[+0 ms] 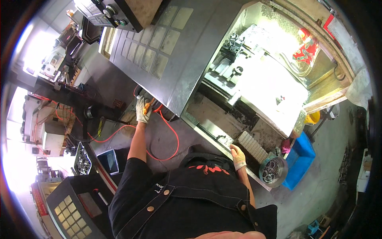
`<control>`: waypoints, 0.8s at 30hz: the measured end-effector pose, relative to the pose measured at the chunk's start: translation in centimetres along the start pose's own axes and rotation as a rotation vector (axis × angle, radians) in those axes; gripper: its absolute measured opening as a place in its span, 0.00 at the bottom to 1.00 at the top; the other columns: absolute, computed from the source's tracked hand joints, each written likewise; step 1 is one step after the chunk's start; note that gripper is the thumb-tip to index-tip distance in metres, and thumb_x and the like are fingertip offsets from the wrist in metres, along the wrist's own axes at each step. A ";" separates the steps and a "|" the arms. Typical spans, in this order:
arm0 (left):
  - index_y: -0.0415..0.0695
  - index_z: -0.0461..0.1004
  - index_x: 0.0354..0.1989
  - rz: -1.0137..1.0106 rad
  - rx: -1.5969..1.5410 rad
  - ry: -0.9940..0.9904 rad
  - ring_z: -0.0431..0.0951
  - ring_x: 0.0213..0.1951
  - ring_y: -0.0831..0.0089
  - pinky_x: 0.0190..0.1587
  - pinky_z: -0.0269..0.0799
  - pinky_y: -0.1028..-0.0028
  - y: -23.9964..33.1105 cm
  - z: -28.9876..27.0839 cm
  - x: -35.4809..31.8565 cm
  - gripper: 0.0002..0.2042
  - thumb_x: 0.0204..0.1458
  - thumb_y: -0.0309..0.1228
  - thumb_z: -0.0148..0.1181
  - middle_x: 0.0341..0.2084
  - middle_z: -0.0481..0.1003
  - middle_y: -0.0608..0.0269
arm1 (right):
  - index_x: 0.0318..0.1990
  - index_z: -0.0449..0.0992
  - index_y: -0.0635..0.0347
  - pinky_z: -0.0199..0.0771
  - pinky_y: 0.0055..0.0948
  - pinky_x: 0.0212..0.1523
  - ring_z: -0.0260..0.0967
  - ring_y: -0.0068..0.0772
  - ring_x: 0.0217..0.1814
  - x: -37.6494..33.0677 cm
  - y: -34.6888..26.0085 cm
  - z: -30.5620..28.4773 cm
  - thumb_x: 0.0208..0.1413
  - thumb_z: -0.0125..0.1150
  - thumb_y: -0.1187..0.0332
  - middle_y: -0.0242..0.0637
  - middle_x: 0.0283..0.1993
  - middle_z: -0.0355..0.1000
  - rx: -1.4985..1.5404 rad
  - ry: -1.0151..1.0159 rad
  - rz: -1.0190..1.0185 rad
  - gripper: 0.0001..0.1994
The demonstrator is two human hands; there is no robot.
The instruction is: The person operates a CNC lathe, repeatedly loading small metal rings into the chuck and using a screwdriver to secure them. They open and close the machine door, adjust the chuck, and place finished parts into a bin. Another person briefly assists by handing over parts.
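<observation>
My left hand (pixel 143 110), in a pale work glove, reaches out beside the lower corner of the grey machine door (pixel 179 59). Its fingers are closed round an orange air gun (pixel 147 108), partly hidden by the glove. A red-orange hose (pixel 175 133) loops down close by. My right hand (pixel 238 158), also gloved, rests on the front ledge (pixel 215 140) of the machine with its fingers laid out and nothing visible in them. Just right of it stand a ribbed pale block (pixel 253 146) and a round metal container (pixel 281 175) filled with metal rings (pixel 271 169).
The lit machine chamber (pixel 274 87) opens ahead on the right, with metal fixtures (pixel 234 44) inside. A blue bin (pixel 300 157) sits on the floor at right. Metal parts lie in a tray (pixel 82 161) at left, near a dark-screened panel (pixel 108 161). A control panel (pixel 113 14) hangs upper left.
</observation>
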State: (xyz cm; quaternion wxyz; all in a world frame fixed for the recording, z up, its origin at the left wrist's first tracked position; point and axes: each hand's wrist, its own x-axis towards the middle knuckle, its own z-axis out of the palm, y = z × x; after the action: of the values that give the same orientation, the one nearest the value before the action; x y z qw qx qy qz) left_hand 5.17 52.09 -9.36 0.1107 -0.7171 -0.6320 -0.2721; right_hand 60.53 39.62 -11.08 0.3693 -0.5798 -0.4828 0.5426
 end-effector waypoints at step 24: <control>0.43 0.68 0.44 -0.007 -0.053 0.031 0.61 0.54 0.50 0.56 0.55 0.57 -0.5 1.2 -0.4 0.23 0.37 0.38 0.57 0.48 0.65 0.47 | 0.47 0.70 0.66 0.64 0.24 0.48 0.68 0.29 0.46 0.2 1.2 0.5 0.53 0.49 0.70 0.40 0.43 0.72 -0.093 -0.055 0.035 0.15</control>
State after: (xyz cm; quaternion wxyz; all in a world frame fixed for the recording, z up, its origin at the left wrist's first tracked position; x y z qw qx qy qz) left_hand 5.00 52.48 -10.66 0.1004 -0.7133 -0.6253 -0.3003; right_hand 60.20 39.47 -12.32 0.3191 -0.5897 -0.5071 0.5415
